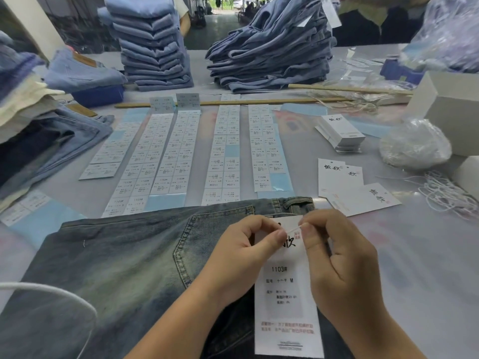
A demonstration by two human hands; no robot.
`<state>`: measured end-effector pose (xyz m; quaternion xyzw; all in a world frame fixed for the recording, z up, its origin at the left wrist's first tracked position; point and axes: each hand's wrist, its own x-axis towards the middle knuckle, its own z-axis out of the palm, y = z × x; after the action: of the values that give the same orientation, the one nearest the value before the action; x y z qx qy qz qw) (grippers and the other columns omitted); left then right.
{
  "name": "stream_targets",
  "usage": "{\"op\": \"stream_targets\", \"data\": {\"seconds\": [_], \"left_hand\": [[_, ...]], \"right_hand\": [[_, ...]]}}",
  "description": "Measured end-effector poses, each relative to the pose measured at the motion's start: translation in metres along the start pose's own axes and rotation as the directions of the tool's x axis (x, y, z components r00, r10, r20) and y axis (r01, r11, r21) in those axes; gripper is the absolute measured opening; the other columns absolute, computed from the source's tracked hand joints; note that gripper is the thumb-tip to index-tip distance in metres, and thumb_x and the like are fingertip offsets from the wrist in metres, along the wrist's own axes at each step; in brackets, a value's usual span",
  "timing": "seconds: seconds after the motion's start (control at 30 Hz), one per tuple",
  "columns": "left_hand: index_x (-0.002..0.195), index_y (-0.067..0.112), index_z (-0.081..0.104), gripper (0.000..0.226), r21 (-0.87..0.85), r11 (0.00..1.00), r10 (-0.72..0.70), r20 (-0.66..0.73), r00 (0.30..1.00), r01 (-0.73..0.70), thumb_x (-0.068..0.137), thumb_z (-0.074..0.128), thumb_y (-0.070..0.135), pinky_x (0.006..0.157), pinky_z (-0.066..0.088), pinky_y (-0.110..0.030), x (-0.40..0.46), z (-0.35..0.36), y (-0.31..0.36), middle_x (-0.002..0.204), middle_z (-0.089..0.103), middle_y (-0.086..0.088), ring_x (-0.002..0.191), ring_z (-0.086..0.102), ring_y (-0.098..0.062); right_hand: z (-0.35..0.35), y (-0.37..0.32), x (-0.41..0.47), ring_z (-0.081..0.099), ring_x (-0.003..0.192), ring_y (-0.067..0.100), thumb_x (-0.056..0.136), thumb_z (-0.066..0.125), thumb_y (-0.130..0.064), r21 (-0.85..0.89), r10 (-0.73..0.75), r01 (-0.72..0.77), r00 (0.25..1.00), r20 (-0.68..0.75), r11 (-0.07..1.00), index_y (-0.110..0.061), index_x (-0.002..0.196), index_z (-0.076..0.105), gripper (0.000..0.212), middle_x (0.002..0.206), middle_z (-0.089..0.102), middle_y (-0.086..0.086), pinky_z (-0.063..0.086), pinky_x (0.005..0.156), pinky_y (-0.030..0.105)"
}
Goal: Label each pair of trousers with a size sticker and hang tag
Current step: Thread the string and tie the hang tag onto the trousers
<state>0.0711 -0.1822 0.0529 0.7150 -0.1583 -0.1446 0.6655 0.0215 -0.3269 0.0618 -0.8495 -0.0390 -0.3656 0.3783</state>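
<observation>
A pair of faded blue jeans point(124, 260) lies flat in front of me, back pocket up, waistband toward the sticker sheets. On it rests a white hang tag point(285, 301) bearing a size sticker marked 1103# M. My left hand point(241, 252) and my right hand point(339, 257) meet at the tag's top edge, near a belt loop point(298, 203). Both pinch a thin pale string point(294, 229) between thumb and forefinger. Long strips of size stickers point(223, 154) lie in rows beyond the jeans.
Loose hang tags point(360, 195) and a stacked bundle of tags point(342, 134) sit at right, beside a bag of strings point(414, 146) and loose strings point(445, 193). Folded jeans stacks point(153, 45) point(272, 50) stand at the back, more denim point(44, 141) at left. White boxes point(451, 107) line the right edge.
</observation>
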Motion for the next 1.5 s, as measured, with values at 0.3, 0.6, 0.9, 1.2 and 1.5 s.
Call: {"op": "stream_targets", "data": {"seconds": [0.3, 0.6, 0.9, 1.2, 1.5], "left_hand": [[0.094, 0.038, 0.063, 0.026, -0.040, 0.999, 0.022, -0.087, 0.996, -0.025, 0.095, 0.062, 0.012, 0.067, 0.058, -0.030, -0.007, 0.010, -0.006, 0.090, 0.071, 0.000, 0.079, 0.070, -0.020], [0.103, 0.041, 0.056, 0.023, -0.067, 0.997, 0.038, -0.051, 0.998, -0.042, 0.090, 0.061, 0.023, 0.059, 0.056, -0.035, -0.007, 0.017, -0.010, 0.078, 0.065, -0.010, 0.067, 0.067, -0.020], [0.094, 0.037, 0.061, 0.014, 0.004, 0.998, 0.057, -0.038, 0.998, -0.057, 0.085, 0.055, 0.028, 0.068, 0.057, -0.049, -0.008, 0.020, -0.014, 0.083, 0.067, -0.006, 0.076, 0.067, -0.023], [0.103, 0.044, 0.055, 0.028, -0.108, 0.994, 0.022, -0.095, 0.995, -0.032, 0.084, 0.068, 0.026, 0.067, 0.060, -0.032, -0.006, 0.017, -0.016, 0.093, 0.072, -0.003, 0.083, 0.072, -0.020], [0.102, 0.031, 0.063, 0.023, -0.234, 0.972, 0.000, -0.056, 0.998, -0.013, 0.080, 0.066, 0.024, 0.071, 0.056, -0.030, -0.004, 0.013, -0.015, 0.096, 0.072, -0.002, 0.087, 0.070, -0.018]], "right_hand": [[-0.003, -0.010, 0.006, 0.054, 0.049, 0.015, 0.082, 0.049, -0.018, 0.236, 0.343, -0.331, 0.939, -0.009, 0.914, -0.024, 0.074, 0.056, 0.013, 0.056, 0.061, -0.005, 0.042, 0.048, 0.024], [-0.012, -0.010, 0.011, 0.043, 0.043, 0.006, 0.074, 0.061, -0.017, 0.358, 0.428, -0.499, 0.865, 0.260, 0.789, -0.017, 0.070, 0.065, 0.006, 0.054, 0.057, -0.002, 0.036, 0.042, 0.020], [-0.001, 0.001, 0.005, 0.047, 0.051, 0.005, 0.082, 0.064, -0.004, 0.130, 0.387, -0.423, 0.892, 0.231, 0.897, -0.025, 0.073, 0.057, 0.024, 0.060, 0.058, -0.009, 0.040, 0.048, 0.020], [-0.001, 0.000, 0.004, 0.062, 0.061, 0.006, 0.078, 0.076, -0.007, 0.113, 0.333, -0.361, 0.919, 0.211, 0.926, -0.028, 0.074, 0.074, 0.021, 0.065, 0.066, -0.019, 0.045, 0.053, 0.011], [-0.001, 0.004, 0.003, 0.062, 0.090, 0.000, 0.093, 0.059, 0.000, 0.083, 0.180, -0.208, 0.949, 0.257, 0.975, -0.018, 0.107, 0.073, 0.027, 0.091, 0.067, -0.014, 0.046, 0.074, 0.009]]}}
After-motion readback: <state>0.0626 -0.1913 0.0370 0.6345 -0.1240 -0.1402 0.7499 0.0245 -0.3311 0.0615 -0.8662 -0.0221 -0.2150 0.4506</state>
